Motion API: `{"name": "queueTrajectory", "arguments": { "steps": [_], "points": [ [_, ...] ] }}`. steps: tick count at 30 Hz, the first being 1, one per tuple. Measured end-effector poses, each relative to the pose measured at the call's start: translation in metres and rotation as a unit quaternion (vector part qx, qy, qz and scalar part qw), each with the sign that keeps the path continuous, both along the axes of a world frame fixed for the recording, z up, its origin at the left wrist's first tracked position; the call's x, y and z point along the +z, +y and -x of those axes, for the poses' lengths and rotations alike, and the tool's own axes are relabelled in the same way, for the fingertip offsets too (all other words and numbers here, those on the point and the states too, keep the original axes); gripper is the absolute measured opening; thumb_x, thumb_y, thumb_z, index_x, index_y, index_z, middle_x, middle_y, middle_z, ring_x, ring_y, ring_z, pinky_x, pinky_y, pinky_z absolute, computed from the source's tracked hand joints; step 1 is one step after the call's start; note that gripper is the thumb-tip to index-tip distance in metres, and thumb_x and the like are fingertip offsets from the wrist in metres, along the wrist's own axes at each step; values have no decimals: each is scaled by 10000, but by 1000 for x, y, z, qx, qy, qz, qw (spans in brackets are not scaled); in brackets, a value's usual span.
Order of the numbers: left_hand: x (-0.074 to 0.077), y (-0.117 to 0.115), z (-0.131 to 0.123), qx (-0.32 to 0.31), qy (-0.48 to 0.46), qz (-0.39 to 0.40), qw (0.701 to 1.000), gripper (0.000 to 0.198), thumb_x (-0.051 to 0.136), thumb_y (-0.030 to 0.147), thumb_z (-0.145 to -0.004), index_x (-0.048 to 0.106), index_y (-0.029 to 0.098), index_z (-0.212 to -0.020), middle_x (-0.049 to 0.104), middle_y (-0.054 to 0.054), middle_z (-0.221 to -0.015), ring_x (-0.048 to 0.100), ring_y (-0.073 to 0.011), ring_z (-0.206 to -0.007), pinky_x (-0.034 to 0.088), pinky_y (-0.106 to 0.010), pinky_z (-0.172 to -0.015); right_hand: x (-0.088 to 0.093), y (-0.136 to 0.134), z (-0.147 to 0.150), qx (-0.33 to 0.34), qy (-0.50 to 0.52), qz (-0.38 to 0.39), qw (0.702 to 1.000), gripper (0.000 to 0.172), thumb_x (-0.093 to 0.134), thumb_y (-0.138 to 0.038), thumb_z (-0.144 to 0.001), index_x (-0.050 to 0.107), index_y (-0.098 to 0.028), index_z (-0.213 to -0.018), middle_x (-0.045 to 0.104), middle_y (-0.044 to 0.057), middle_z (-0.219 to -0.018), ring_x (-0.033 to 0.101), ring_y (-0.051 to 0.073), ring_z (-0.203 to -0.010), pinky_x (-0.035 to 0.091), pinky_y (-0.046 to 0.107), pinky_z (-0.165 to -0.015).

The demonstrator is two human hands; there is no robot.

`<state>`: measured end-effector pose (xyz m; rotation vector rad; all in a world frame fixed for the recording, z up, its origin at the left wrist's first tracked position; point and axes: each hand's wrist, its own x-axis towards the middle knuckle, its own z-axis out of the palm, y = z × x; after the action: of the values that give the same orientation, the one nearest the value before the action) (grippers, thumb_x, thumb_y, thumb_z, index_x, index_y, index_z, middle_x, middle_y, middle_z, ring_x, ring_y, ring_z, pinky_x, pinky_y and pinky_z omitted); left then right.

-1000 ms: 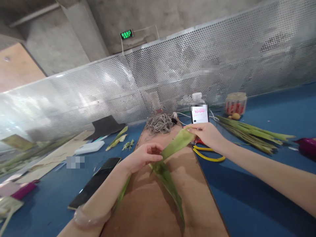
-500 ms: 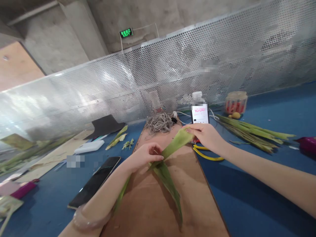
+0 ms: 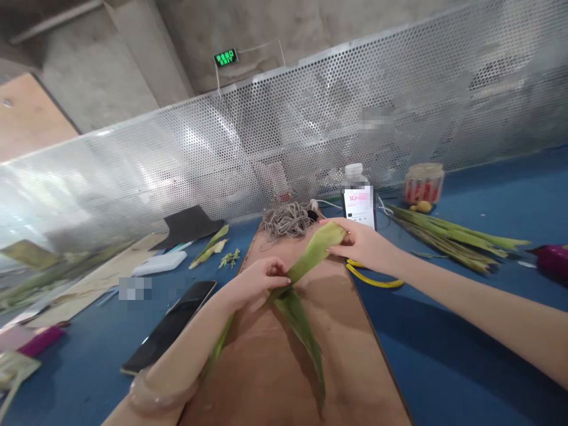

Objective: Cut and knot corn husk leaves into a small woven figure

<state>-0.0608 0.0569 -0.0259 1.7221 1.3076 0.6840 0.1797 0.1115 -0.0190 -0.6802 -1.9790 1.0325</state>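
A wide green leaf strip (image 3: 316, 251) stretches between my two hands above a brown board (image 3: 341, 355). My left hand (image 3: 261, 281) pinches it at its lower end, where the strips cross. My right hand (image 3: 361, 239) grips the upper, paler end, fingers closed around its edge. From under my left hand a darker leaf end (image 3: 302, 325) hangs towards the board, pointing down and right. Another narrow leaf end (image 3: 219, 346) comes out below my left wrist. The crossing itself is partly hidden by my left fingers.
Grey cord (image 3: 288, 220) lies heaped at the board's far end. Yellow-handled pliers or scissors (image 3: 377, 281) sit right of the board, near a bundle of leaves (image 3: 452, 236). A black phone (image 3: 171, 325) lies left; a bottle (image 3: 354, 177) and a jar (image 3: 423, 183) stand behind.
My right hand has shifted its hold on the leaf strip's upper end, with its fingers now more to the right side. My left hand stays nearly in place, its fingers drawn closer together.
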Motion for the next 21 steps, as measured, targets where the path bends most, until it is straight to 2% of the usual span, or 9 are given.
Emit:
{"name": "queueTrajectory", "arguments": {
  "steps": [5, 10, 13, 16, 18, 21],
  "points": [
    [2, -2, -2, -2, 1, 4, 1000, 160, 605, 237, -663, 477, 164, -725, 494, 37, -662, 468, -100, -614, 349, -220, -581, 1, -5, 2, 7, 15, -5, 1000, 590, 594, -128, -694, 371, -220, -1232, 596, 41, -1046, 585, 163, -939, 460, 314, -859],
    [8, -6, -5, -14, -6, 7, 1000, 184, 589, 247, -684, 529, 162, -836, 577, -10, -813, 526, -136, -744, 389, -246, -676, 2, -9, 3, -22, 0, 0, 1000, 581, 583, -132, -706, 356, -232, -1232, 590, 44, -1051, 596, 166, -902, 477, 312, -818],
    [10, -8, -9, -23, -11, 19, 999, 216, 602, 292, -684, 562, 154, -845, 608, -33, -847, 548, -157, -772, 405, -262, -694, 0, -9, 4, -61, -29, -9, 998, 576, 589, -166, -707, 362, -256, -1229, 609, 30, -957, 613, 166, -759, 510, 274, -614],
    [7, -8, -11, -9, -19, 21, 1000, 247, 645, 336, -651, 564, 151, -792, 605, -26, -781, 551, -154, -716, 412, -252, -640, -2, -11, 5, -78, -44, -6, 996, 577, 580, -201, -720, 350, -277, -1243, 604, 8, -832, 587, 147, -614, 457, 231, -449],
    [3, -6, -11, 7, -29, 3, 1000, 238, 656, 339, -640, 558, 152, -749, 589, -8, -729, 539, -139, -672, 402, -236, -603, -3, -13, 6, -83, -38, -6, 996, 567, 578, -199, -721, 358, -279, -1238, 599, 6, -837, 583, 143, -623, 467, 239, -481],
    [-1, -4, -10, 17, -59, -14, 998, 205, 661, 305, -637, 543, 155, -713, 566, 19, -675, 521, -115, -628, 384, -220, -580, -2, -17, 8, -82, -25, -15, 996, 548, 579, -175, -719, 380, -266, -1221, 600, 17, -927, 597, 162, -759, 494, 283, -643]
  ]
}}
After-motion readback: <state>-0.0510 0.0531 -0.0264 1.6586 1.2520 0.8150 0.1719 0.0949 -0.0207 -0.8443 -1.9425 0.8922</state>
